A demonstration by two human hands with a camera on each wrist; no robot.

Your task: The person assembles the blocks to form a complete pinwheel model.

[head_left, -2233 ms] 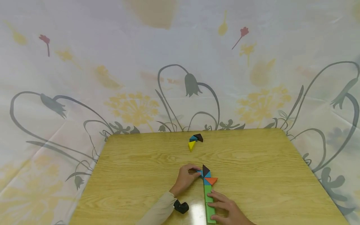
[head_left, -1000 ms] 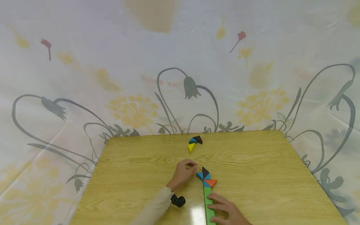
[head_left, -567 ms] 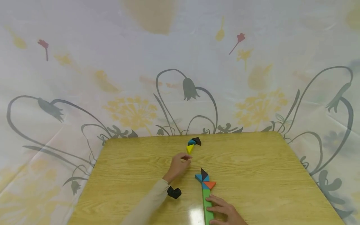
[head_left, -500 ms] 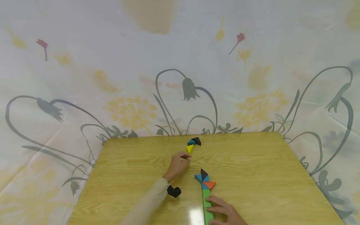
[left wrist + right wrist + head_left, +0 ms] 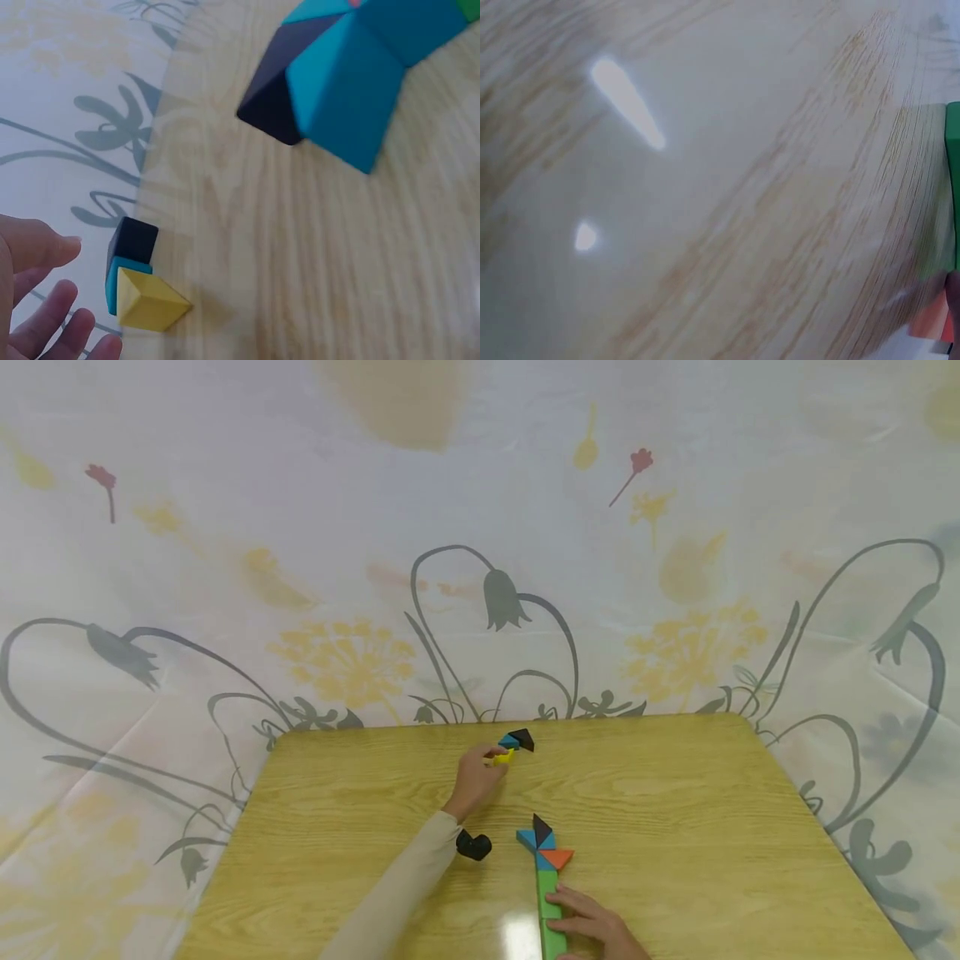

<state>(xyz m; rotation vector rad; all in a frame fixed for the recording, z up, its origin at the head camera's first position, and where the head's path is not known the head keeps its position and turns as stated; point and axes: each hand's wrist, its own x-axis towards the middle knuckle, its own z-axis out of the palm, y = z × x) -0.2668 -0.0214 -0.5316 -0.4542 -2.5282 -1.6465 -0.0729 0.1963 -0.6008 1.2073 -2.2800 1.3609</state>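
Note:
In the head view my left hand (image 5: 472,781) reaches to the back of the table, its thumb and fingertips pinching a yellow triangular block (image 5: 504,758). Right behind it sit a blue block (image 5: 508,742) and a black block (image 5: 525,739). The left wrist view shows the fingers (image 5: 49,311) spread beside the yellow block (image 5: 154,300). Fingers of my right hand (image 5: 603,931) lie extended against a column of green blocks (image 5: 547,883). Above that column are joined an orange triangle (image 5: 557,857), a dark triangle (image 5: 541,830) and several blue triangles (image 5: 527,838).
A black wrist camera (image 5: 474,845) hangs by the left sleeve (image 5: 408,881). The wood-grain table (image 5: 675,827) ends at the back against a flower-printed cloth (image 5: 637,568). In the right wrist view a green block (image 5: 953,172) shows at the right edge.
My left hand let go of a blue triangle at the assembled shape's left side, moved away to the back and took hold of the yellow block. My right hand stays by the green blocks.

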